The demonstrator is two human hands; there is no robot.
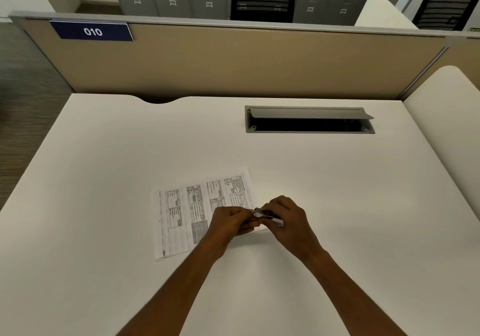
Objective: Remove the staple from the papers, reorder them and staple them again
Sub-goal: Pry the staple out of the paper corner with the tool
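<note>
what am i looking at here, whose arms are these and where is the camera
There is no machine here: these are a person's two bare arms, filmed by one wide-angle camera worn on their head, looking forward and down. On the white desk lies a stack of printed papers. The right hand grips a small metal tool, a stapler or a staple remover; I cannot tell which. The left hand curls its fingers in at the tool's tip, over the papers' corner; what it pinches is hidden. Further back are an open cable hatch in the desk and a partition sign reading 010.
</note>
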